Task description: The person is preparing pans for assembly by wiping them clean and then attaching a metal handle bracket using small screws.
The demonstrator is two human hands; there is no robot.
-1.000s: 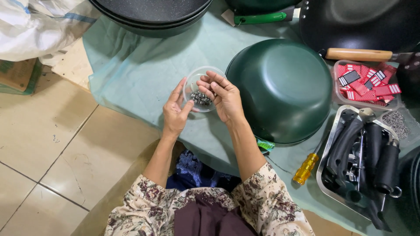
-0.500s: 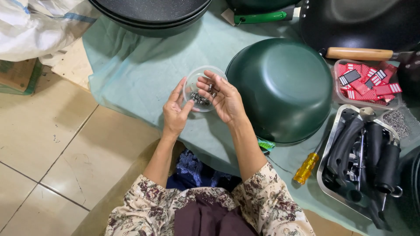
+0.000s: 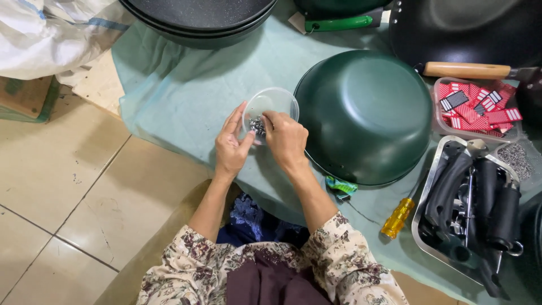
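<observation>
- A pale green cloth [image 3: 186, 96] is spread over the tiled floor [image 3: 68, 192], and all the work is laid on it.
- A large dark green wok [image 3: 364, 116] is set upside down just right of the hands; it is judged heavy and stiff, and its rim stands close to the right wrist, so little room is left on that side.
- A metal tray [image 3: 429, 226] with black handles [image 3: 485, 203] lies further right, well apart, with a yellow screwdriver [image 3: 398, 217] near its corner.
- A small clear plastic dish [image 3: 274, 104] is found between wok and hands; it is judged light, thin and easy to tip, so it is best held by the rim.
- The left hand [image 3: 231, 144] is kept open, with the fingers against the dish side to steady it.
- The right hand [image 3: 285, 138] is closed narrowly, fingertips pinched inside the dish; whether something is really held cannot be told.
- Small metal screws [image 3: 258, 125] lie in the dish, judged hard, tiny and slippery, to be taken one at a time by the fingertips.
</observation>
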